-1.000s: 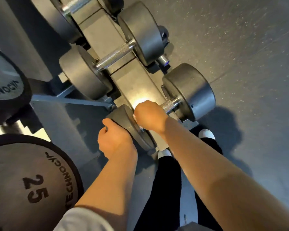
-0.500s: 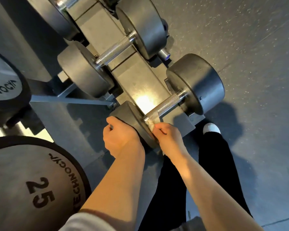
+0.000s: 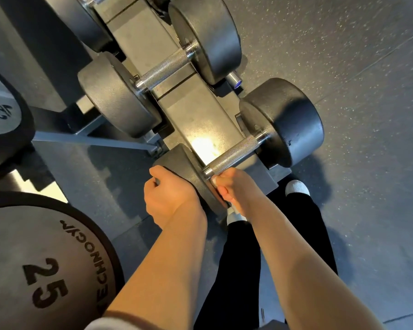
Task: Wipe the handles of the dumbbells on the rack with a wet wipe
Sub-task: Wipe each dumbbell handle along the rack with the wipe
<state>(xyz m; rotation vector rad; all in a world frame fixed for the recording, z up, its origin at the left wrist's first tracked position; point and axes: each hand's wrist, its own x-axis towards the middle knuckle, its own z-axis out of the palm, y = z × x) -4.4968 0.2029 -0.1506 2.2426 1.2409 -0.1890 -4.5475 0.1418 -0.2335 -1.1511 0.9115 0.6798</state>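
On a gym floor, the left hand grips the nearest dumbbell's head while the right hand pinches the wipe at the handle's near end; probably next, the dumbbell beyond.

A single wide-angle view from the person's head looks steeply down and slightly forward, close over the dumbbell rack, which runs from the top left toward the picture's middle. The speckled floor fills the right side. Both forearms enter from the bottom edge, and the person's legs and shoes show straight below. Lines bend toward the edges. No second view shares the scene.
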